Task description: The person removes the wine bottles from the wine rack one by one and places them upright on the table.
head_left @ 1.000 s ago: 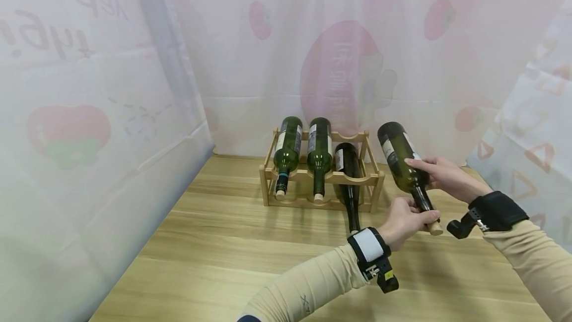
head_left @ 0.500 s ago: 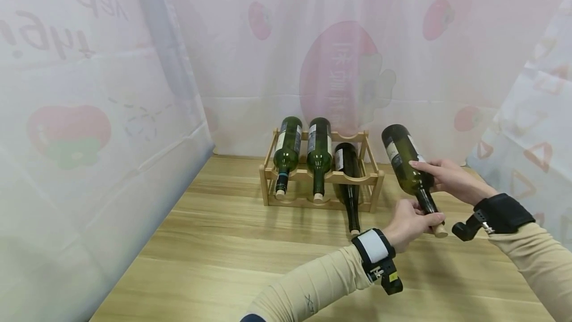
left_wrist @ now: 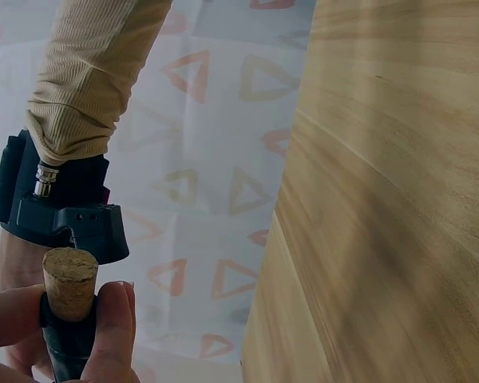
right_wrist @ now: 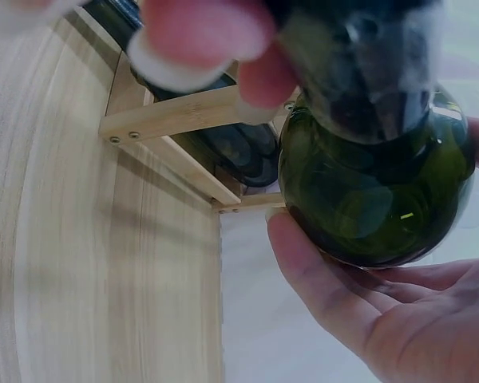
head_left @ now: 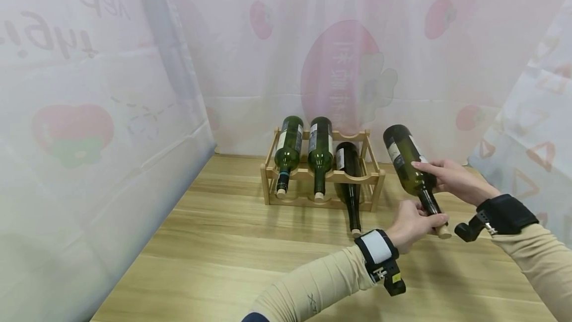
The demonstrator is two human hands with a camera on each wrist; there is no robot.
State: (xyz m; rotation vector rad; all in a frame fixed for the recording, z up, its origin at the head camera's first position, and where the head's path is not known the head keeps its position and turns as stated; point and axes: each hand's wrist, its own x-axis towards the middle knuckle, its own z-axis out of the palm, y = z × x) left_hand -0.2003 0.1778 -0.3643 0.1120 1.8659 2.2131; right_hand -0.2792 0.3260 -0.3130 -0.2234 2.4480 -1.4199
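Note:
A green wine bottle (head_left: 405, 160) is held tilted to the right of the rack, its corked neck towards the person. My left hand (head_left: 412, 225) pinches the neck just behind the cork (left_wrist: 70, 279). Around the lower body my right hand (head_left: 456, 179) grips, thumb on top; in the right wrist view its fingers curve under the green glass (right_wrist: 375, 191). The wooden wine rack (head_left: 375, 180) stands to the left. Two green bottles, one on the left (head_left: 289, 145) and one in the middle (head_left: 320, 148), lie in its upper row. A darker bottle (head_left: 350, 178) lies lower right.
The rack stands on a wood-grain table (head_left: 214, 257), near the back edge. A printed curtain (head_left: 250, 73) hangs behind it, with more cloth on both sides. The dark bottle's neck juts forward from the rack, close to the left wrist strap (head_left: 377, 250).
Both hands have shifted slightly right and towards the person with the wine bottle, mostly in the first half second. The bottles in the rack have stayed put.

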